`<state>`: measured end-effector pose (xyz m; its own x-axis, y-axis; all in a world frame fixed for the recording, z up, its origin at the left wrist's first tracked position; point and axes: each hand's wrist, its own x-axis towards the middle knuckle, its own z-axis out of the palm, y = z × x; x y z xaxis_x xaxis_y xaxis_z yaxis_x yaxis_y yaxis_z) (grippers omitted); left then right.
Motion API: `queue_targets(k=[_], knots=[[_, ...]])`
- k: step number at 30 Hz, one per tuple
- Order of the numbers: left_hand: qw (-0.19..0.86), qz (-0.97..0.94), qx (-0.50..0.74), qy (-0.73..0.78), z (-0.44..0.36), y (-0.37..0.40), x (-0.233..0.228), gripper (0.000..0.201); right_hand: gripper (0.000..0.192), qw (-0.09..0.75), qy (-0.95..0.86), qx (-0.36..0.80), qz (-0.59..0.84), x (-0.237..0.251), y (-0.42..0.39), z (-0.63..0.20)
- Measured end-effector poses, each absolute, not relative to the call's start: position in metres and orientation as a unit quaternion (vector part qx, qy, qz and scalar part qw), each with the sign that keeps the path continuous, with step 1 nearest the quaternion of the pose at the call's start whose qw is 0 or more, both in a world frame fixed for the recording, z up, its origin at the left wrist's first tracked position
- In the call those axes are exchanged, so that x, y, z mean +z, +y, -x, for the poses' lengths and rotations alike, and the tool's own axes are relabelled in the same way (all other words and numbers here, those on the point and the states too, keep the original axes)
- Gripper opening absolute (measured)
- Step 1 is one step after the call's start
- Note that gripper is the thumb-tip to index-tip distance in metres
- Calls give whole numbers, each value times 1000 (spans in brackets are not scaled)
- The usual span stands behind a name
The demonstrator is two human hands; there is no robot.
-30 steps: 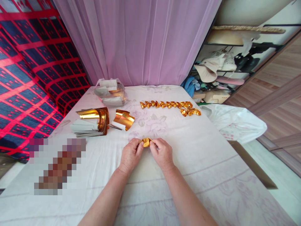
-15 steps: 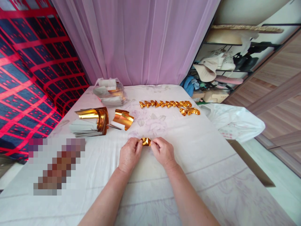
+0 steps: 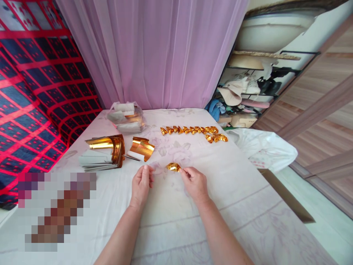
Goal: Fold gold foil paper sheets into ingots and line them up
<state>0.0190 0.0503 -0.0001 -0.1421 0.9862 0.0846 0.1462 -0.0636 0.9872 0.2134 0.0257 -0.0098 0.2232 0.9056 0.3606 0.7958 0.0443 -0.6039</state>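
My right hand [image 3: 194, 182] pinches the right end of a folded gold foil paper [image 3: 173, 167] between thumb and fingertips, over the middle of the table. The left end of this shiny piece is free. To its left, my left hand [image 3: 142, 184] is closed, thumb laid against the curled fingers, with nothing visible in it. Beyond that hand lie a few loose gold foil sheets [image 3: 143, 148], slightly curled, showing a white back at one edge. A thick stack of gold foil sheets [image 3: 118, 151] with pale backs sits further left.
Several folded gold pieces [image 3: 190, 130] lie in a row at the back right. A clear plastic bag [image 3: 128, 127] with more sheets stands back left. White plastic bags [image 3: 271, 149] are beyond the table's right edge, near a crowded shelf [image 3: 248, 92]. A pixelated patch covers the left front.
My left hand has let go of the folded gold foil paper and moved left, while my right hand keeps its pinch. The whole view has shifted somewhat.
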Motion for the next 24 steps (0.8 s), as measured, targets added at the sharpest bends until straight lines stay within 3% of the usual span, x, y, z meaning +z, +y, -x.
queue_targets(k=[8, 24], knots=[[441, -348, 640, 524, -9, 59, 2, 48, 30, 229, -519, 24, 823, 17, 65, -261], [440, -400, 603, 531, -9, 57, -7, 52, 28, 166, -434, -35, 885, 10, 138, -324]])
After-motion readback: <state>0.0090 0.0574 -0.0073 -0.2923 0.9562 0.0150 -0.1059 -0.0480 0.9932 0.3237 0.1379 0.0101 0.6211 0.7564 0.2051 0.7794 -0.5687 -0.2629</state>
